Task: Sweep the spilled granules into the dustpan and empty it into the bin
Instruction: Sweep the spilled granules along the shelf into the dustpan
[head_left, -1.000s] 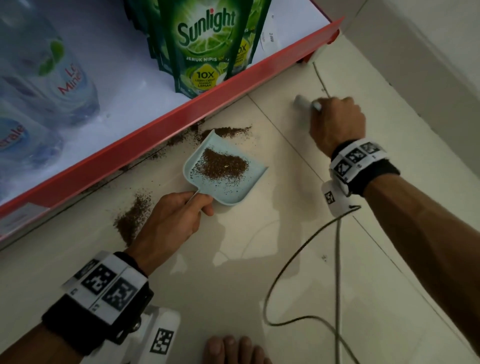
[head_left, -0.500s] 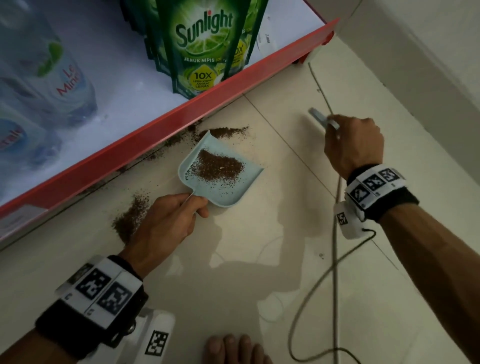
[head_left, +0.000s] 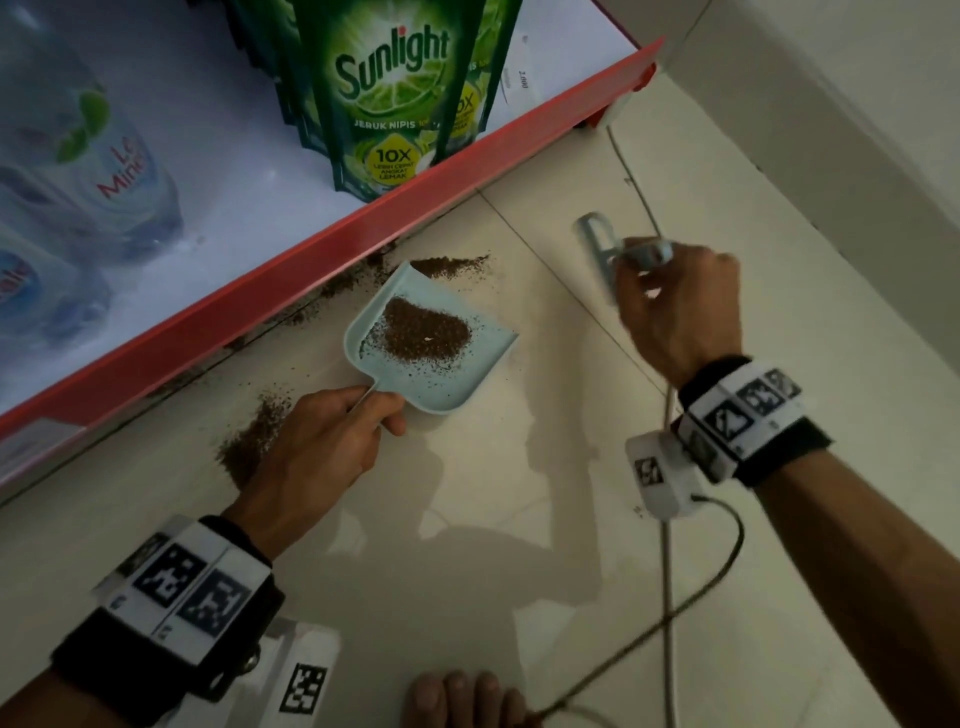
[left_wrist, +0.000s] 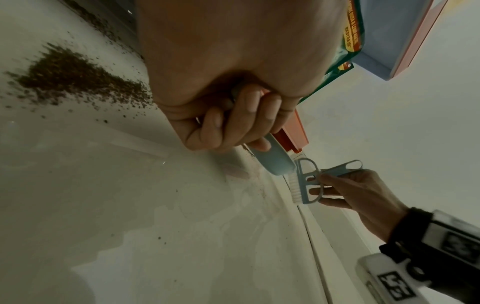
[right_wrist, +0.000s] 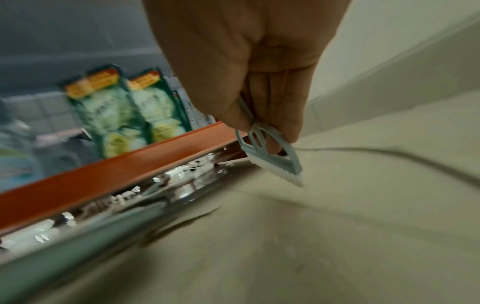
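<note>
Left hand (head_left: 317, 441) grips the handle of a pale blue dustpan (head_left: 457, 379) lying flat on the tiled floor (head_left: 467, 545), a heap of brown granules (head_left: 426, 335) inside. Right hand (head_left: 680, 312) pinches a small blue hand brush (left_wrist: 309, 181), bristles just above the floor. More granules lie beside the red-edged shelf (head_left: 363, 228) of Sunlight pouches (head_left: 395, 93).

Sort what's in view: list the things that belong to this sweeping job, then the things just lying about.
Part of the job:
- light blue plastic dustpan, handle gripped by the left hand
- small light blue hand brush, held in the right hand
- brown spilled granules on the floor

Just lying about:
- green Sunlight detergent pouches
- clear water bottles
- red-edged shelf
- grey cable
</note>
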